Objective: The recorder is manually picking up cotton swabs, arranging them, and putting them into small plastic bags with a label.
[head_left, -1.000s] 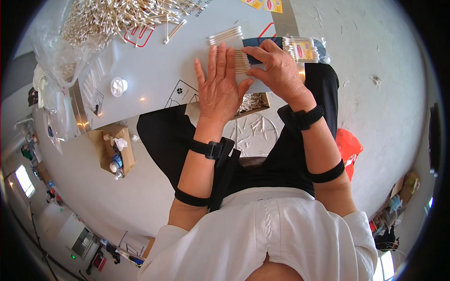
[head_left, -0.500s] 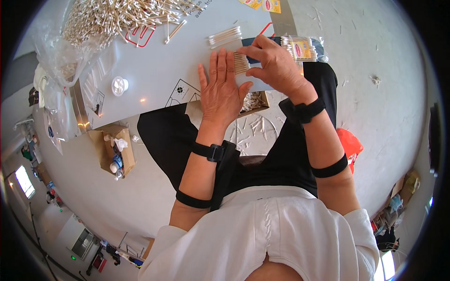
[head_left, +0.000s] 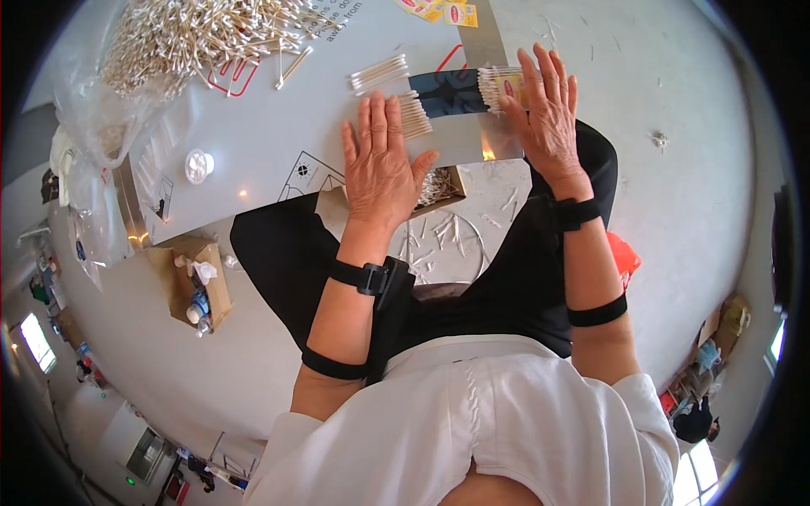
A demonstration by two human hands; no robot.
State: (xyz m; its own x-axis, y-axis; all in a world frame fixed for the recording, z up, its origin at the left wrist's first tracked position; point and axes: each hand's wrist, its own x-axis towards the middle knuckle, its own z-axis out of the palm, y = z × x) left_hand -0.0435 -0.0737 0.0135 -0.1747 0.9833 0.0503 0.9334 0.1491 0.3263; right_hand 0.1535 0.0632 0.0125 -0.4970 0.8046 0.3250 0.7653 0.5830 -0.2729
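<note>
My left hand (head_left: 380,181) lies flat on the grey tabletop (head_left: 278,143), fingers stretched out. Its fingertips are beside a neat row of cotton swabs (head_left: 416,116), partly covering the row's left end. Above that row lies a smaller bundle of cotton swabs (head_left: 378,74). A dark strip (head_left: 447,93) runs right from the row to a flat pack of cotton swabs (head_left: 489,87) with a yellow label card. Over the pack's right part is my right hand (head_left: 548,126), fingers extended and thumb near the label. Whether its palm presses on the pack cannot be seen.
A large heap of cotton swabs (head_left: 181,46) fills the upper left, with clear plastic bags (head_left: 76,110) beside it. A small white tub (head_left: 199,166) and yellow cards (head_left: 460,13) lie on the table. Cardboard boxes (head_left: 221,291) (head_left: 456,186) stand lower down.
My right hand has moved right, from the row of swabs to the labelled pack, and its fingers have straightened. That uncovers the dark strip. My left hand stays flat by the row.
</note>
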